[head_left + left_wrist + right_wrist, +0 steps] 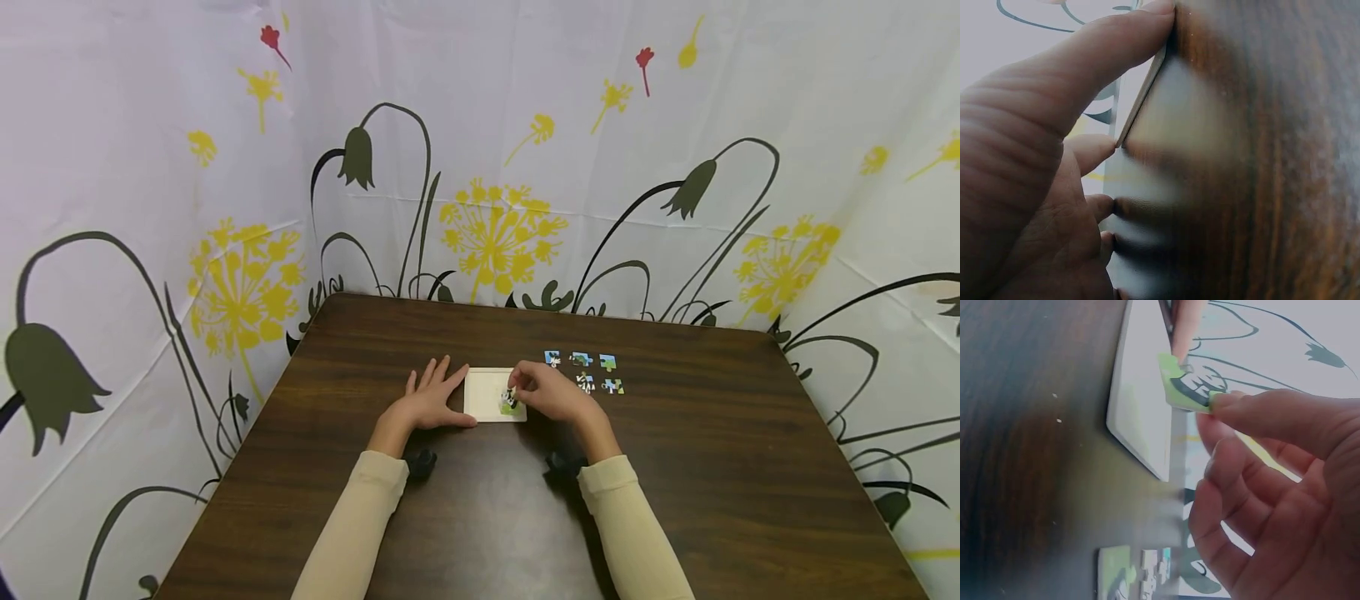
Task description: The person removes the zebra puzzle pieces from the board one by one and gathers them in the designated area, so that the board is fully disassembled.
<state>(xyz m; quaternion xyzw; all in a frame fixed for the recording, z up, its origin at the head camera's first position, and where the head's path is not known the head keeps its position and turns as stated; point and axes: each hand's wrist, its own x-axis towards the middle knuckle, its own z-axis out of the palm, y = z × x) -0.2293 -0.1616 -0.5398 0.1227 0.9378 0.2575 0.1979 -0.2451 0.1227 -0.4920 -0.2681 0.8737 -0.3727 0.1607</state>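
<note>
A shallow white puzzle tray (pixel 483 392) lies on the dark wooden table. My left hand (pixel 426 406) spreads its fingers at the tray's left side, with thumb and index fingertips touching its corners; the left wrist view shows the thumb (pixel 1116 44) at the edge. Over the tray's right part, my right hand (pixel 546 390) pinches a green jigsaw piece (pixel 1188 384) with a black-and-white picture between thumb and fingers. In the right wrist view this piece is tilted, its lower end close over the tray.
Several loose jigsaw pieces lie right of the tray, among them a blue and green one (pixel 607 362) and a green and white one (pixel 613 386). A flower-patterned curtain (pixel 480 150) hangs behind the table's back edge.
</note>
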